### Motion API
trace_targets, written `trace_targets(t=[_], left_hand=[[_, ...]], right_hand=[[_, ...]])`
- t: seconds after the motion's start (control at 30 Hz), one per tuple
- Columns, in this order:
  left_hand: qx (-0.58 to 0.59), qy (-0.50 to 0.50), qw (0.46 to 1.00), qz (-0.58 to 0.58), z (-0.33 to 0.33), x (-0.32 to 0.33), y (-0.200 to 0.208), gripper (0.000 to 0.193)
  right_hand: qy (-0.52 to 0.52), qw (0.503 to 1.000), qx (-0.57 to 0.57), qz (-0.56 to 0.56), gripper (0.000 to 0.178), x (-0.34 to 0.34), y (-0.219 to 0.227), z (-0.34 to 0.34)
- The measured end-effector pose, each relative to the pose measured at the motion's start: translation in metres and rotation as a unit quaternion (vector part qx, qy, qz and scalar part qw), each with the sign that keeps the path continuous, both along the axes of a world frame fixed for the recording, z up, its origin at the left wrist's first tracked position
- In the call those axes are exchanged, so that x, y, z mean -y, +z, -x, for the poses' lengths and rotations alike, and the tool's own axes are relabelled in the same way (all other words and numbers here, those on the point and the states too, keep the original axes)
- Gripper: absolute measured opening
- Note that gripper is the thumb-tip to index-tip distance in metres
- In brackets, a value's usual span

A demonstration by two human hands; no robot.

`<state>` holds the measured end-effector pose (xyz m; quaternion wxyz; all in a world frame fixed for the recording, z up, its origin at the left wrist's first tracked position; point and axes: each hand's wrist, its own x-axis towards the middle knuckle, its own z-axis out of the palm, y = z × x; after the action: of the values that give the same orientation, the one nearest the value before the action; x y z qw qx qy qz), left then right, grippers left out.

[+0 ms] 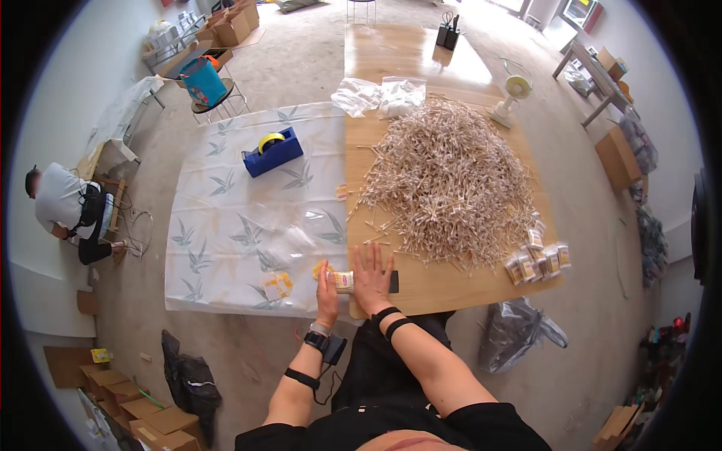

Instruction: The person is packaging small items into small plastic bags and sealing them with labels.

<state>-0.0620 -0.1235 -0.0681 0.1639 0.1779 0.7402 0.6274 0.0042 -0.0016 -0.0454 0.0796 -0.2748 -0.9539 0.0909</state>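
I see the left hand (327,298) gripping one end of a cotton-swab packet (344,282); the right hand (371,284), spread open, lies palm-down at its other end. Beyond it rises a swab heap (455,184) (quite a mound); past the left hand sits a blue tape dispenser (280,158).
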Motion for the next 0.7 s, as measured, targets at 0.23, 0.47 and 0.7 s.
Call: trace_targets(t=[0.23,0.47,0.7], left_hand=[[0.015,-0.004,1.0,0.0,0.0,-0.001,0.012,0.05],[0.03,-0.002,1.0,-0.001,0.013,0.012,-0.007,0.049],[0.118,-0.027,0.993,-0.013,0.022,0.026,0.023,0.044]], right_hand=[[0.018,1.0,-0.008,-0.016,0.066,-0.004,0.001,0.001],[0.013,0.998,-0.056,0.026,0.064,0.001,0.008,0.004],[0.03,0.997,-0.07,0.028,0.058,0.016,0.001,0.021]])
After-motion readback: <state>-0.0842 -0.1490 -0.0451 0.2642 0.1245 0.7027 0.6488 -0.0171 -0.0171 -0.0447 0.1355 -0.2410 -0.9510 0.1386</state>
